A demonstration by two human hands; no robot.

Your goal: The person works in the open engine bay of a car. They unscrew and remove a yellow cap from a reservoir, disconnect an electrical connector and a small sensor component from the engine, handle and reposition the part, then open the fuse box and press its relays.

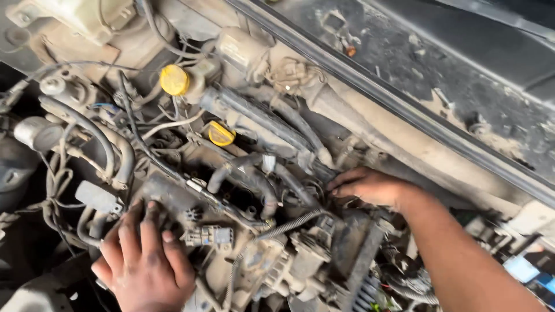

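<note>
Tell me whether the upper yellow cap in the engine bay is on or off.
On. The upper yellow cap sits squarely over its filler neck, with no opening showing beneath it. Whether it is fully tightened cannot be told.

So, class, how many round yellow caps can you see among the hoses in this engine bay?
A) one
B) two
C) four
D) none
B: two show, an upper yellow cap near the top of the engine and a lower yellow cap just below and to its right, both well above the left hand and right hand.
</note>
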